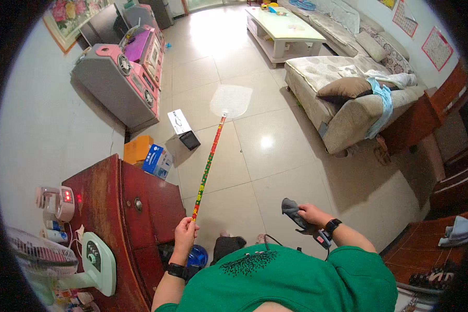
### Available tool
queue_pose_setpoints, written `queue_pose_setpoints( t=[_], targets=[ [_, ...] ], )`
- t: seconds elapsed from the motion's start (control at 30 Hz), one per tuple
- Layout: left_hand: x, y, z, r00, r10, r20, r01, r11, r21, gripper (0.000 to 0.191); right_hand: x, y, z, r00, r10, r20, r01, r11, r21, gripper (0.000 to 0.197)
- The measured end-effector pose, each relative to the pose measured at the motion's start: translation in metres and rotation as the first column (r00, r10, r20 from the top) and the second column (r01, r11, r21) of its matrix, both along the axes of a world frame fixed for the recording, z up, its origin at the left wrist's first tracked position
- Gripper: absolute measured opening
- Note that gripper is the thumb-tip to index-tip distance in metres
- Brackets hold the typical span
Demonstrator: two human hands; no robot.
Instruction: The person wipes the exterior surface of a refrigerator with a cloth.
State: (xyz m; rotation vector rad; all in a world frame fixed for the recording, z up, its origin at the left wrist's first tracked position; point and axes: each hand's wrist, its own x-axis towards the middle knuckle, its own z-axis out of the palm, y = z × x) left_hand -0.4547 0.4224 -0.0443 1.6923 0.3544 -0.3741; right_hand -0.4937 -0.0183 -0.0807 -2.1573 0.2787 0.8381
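Note:
My left hand [185,233] grips the lower end of a long fly swatter [208,167]. Its stick is patterned red and green and bears yellow writing. The pale, see-through paddle [231,100] reaches out over the tiled floor; whether it touches the tiles I cannot tell. Off to the right, my right hand [314,215] is closed around a dark grey cloth [292,212], which hangs crumpled from the fingers. A black device with a cord hangs by that wrist.
A red wooden cabinet [165,210] with a fan [99,263] stands at left. Boxes [179,121] sit on the floor beyond it, near a pink and grey toy kitchen unit [113,85]. A sofa [308,97] and a coffee table [286,25] line the right and back.

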Motion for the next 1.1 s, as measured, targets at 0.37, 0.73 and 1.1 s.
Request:
queue_pose_setpoints(
  t=[0.37,0.73,1.1],
  targets=[
    [0.187,0.008,-0.016,0.965,-0.261,0.003,0.258,0.954,0.151,0.02,0.095,0.009,-0.011,0.992,-0.015,-0.123,-0.004,0.988,-0.155,0.031],
    [0.377,-0.045,-0.044,0.909,-0.401,-0.115,0.413,0.903,0.118,0.029,0.142,-0.036,-0.025,0.924,-0.312,-0.221,0.268,0.941,-0.206,0.036],
    [0.549,-0.144,-0.06,0.887,-0.448,-0.108,0.461,0.85,0.255,0.023,0.335,-0.139,-0.03,0.949,-0.3,-0.098,0.277,0.94,-0.199,0.043]
  ],
)
